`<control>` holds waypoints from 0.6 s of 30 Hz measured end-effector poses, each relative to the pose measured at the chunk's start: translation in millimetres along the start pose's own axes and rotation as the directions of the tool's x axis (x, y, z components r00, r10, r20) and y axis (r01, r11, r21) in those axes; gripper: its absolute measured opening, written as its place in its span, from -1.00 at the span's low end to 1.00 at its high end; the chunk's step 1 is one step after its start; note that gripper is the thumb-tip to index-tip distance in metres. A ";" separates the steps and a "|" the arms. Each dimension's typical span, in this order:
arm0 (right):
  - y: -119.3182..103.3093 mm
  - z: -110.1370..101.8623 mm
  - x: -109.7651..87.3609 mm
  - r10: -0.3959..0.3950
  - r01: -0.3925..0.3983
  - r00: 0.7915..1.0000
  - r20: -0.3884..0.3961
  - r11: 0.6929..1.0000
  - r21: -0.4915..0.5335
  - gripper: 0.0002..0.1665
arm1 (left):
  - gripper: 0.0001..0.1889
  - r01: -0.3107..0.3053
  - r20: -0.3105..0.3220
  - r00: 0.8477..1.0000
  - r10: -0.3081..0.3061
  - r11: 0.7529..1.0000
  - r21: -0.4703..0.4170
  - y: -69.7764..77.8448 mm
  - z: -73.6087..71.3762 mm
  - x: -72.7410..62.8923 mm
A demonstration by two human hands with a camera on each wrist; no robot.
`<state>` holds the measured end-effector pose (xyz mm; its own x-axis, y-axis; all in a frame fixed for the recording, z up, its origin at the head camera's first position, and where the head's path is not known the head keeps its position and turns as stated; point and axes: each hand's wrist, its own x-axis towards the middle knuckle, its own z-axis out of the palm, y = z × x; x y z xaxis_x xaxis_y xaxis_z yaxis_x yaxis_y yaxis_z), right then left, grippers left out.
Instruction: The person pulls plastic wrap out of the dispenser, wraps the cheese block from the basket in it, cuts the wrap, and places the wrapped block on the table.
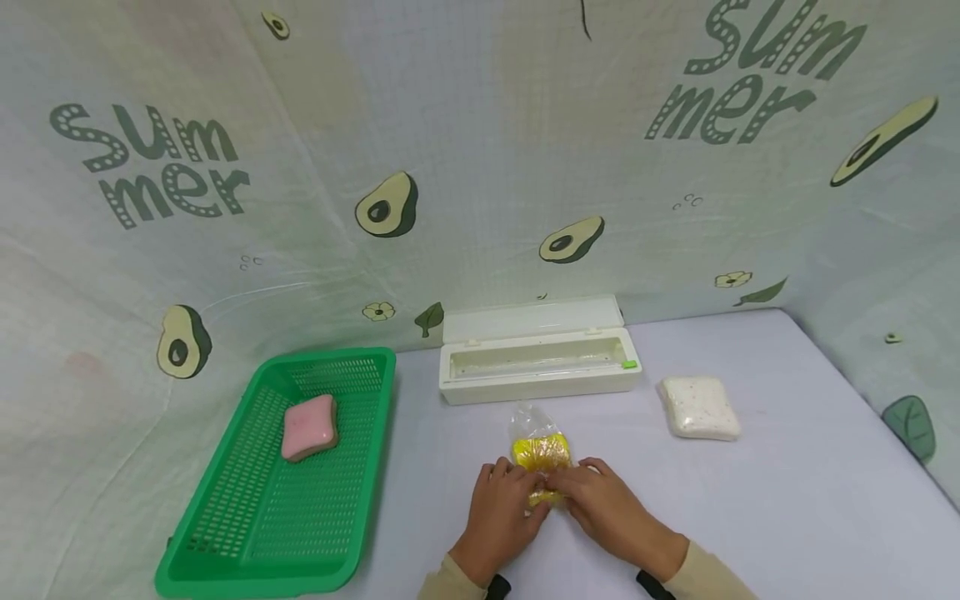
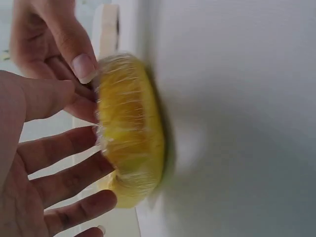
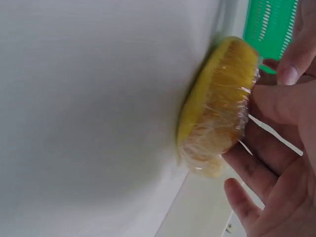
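Note:
A yellow block [image 1: 542,452], wrapped in wrinkled clear plastic film, lies on the table; what the block is, I cannot tell. Loose film [image 1: 531,419] sticks out past its far end. My left hand [image 1: 501,514] is at its left side, and in the left wrist view its loosely spread fingers [image 2: 74,180] touch the film. From the other side, my right hand [image 1: 609,510] holds the film at the top with its thumb [image 3: 274,101] and fingers. Both hands meet over the near part of the block, covering some of it.
Behind the block stands a long white box [image 1: 540,386], its lid up. A green basket [image 1: 371,467] at the left holds a pink block [image 1: 310,427]. On the right lies a white speckled block [image 1: 699,407]. A printed cloth [image 1: 465,125] hangs behind the table.

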<state>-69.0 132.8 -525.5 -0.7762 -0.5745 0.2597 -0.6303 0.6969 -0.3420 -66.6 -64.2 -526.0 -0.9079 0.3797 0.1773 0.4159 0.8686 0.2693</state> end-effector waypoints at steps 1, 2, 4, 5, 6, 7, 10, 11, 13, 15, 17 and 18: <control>0.0 -0.3 0.6 -0.005 0.005 1.000 -0.014 1.000 0.006 -0.56 | -0.74 0.004 -0.012 1.000 -0.004 1.000 -0.025 -1.0 -1.5 1.3; 0.4 -0.4 1.0 -0.017 0.017 0.999 -0.033 1.000 0.007 -0.58 | -0.75 0.015 -0.024 1.000 -0.017 0.998 -0.054 -1.7 -2.6 2.7; 1.4 -0.5 2.3 -0.037 0.038 0.997 -0.067 0.999 0.008 -0.61 | -0.79 0.037 -0.048 0.998 -0.042 0.994 -0.100 -2.4 -3.8 5.5; 2.2 -0.4 2.8 -0.050 0.050 0.996 -0.081 0.999 0.001 -0.61 | -0.82 0.043 -0.058 0.997 -0.050 0.993 -0.111 -2.6 -3.4 6.7; 2.9 -0.5 3.4 -0.062 0.062 0.994 -0.088 0.998 -0.008 -0.62 | -0.84 0.047 -0.062 0.997 -0.054 0.993 -0.105 -2.7 -2.5 7.8; 3.5 -0.6 4.0 -0.075 0.074 0.993 -0.088 0.997 -0.019 -0.63 | -0.87 0.049 -0.062 0.997 -0.055 0.994 -0.096 -2.8 -1.6 8.3; 5.5 -2.1 5.9 -0.106 0.104 0.993 -0.048 0.994 -0.038 -0.63 | -0.89 0.028 -0.051 0.998 -0.029 0.999 -0.030 -2.9 1.9 9.2; 6.0 -3.4 7.0 -0.113 0.112 0.993 -0.036 0.993 -0.042 -0.64 | -0.90 0.016 -0.053 0.998 -0.016 1.000 -0.007 -3.3 2.7 9.7; 7.0 -5.9 10.0 -0.111 0.110 0.993 -0.028 0.994 -0.021 -0.68 | -0.92 0.006 -0.066 0.998 -0.005 1.000 0.007 -4.5 2.2 11.6; 8.6 -8.4 14.5 -0.088 0.088 0.995 -0.050 0.996 0.010 -0.71 | -0.92 0.010 -0.098 0.995 -0.012 1.000 -0.025 -6.7 -0.7 14.8; 10.4 -10.3 20.8 -0.028 0.033 0.995 -0.094 0.998 0.051 -0.72 | -0.89 0.056 -0.118 0.991 -0.068 0.994 -0.097 -10.1 -2.9 20.0; 11.9 -10.7 24.5 0.013 -0.004 0.993 -0.115 0.997 0.080 -0.71 | -0.85 0.090 -0.117 0.987 -0.107 0.985 -0.147 -11.9 -4.0 23.2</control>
<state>-95.7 131.6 -513.5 -0.7808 -0.5126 0.3572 -0.6243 0.6627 -0.4137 -92.4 -67.0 -521.3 -0.9350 0.2443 0.2571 0.3358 0.8431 0.4200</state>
